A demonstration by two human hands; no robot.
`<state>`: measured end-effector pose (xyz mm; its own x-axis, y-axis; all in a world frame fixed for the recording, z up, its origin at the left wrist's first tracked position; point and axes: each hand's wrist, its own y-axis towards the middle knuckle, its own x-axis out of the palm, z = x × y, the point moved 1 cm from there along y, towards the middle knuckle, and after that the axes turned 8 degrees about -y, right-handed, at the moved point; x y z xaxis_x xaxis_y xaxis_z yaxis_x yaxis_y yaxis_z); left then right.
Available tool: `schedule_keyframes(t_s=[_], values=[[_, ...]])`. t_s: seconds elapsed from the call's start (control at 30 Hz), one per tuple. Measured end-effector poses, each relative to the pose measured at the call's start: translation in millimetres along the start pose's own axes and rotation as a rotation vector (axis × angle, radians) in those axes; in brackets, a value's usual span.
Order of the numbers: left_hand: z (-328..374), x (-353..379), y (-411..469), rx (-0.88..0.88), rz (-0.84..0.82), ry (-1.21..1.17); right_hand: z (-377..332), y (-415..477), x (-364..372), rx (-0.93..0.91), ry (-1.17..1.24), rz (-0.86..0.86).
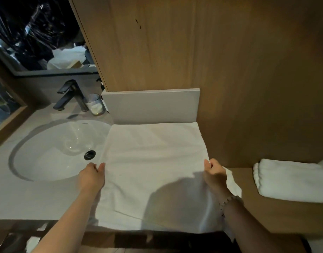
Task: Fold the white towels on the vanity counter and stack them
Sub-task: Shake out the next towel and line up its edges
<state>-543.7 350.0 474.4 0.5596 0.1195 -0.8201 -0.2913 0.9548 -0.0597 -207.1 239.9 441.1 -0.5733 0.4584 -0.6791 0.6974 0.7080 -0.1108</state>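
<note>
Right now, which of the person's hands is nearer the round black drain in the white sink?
Left. The left hand pinches the white towel close beside the drain; the right hand grips its opposite edge.

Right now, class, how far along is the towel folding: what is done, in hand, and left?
Done: one folded towel lies on the wooden ledge. In hand: left hand and right hand pinch opposite edges of the spread towel on the counter. Left: fold it, then stack both.
</note>
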Motion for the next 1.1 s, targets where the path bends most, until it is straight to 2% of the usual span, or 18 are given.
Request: schedule_keyframes(t_s=[0.2, 0.4, 0.57, 0.77, 0.87, 0.93, 1.1], values=[[3.7, -4.9, 0.6, -0.046, 0.055, -0.059, 1.7, 2.5, -8.5, -0.070, 0.045, 0.117], [-1.9, 2.9, 2.9, -0.074, 0.031, -0.033, 4.6, 11.0, -12.7, 0.017, 0.024, 0.043], [5.1, -2.1, 15.1, -0.093, -0.070, -0.065, -6.8, 31.9, -15.7, 0.081, 0.046, -0.049], [15.3, 3.8, 26.0, -0.147, -0.073, -0.223, -19.1, 40.0, -17.1, -0.034, 0.033, 0.042], [9.5, 3.0, 29.9, -0.160, -0.044, -0.199, -16.7, 40.8, -14.9, -0.017, 0.127, 0.074], [11.1, 4.5, 30.1, -0.164, -0.045, -0.168, -15.9, 45.0, -11.6, -0.059, 0.107, 0.121], [14.9, 10.8, 26.9, -0.174, -0.038, -0.155, -13.9, 49.8, -9.0, -0.010, 0.038, 0.026]])
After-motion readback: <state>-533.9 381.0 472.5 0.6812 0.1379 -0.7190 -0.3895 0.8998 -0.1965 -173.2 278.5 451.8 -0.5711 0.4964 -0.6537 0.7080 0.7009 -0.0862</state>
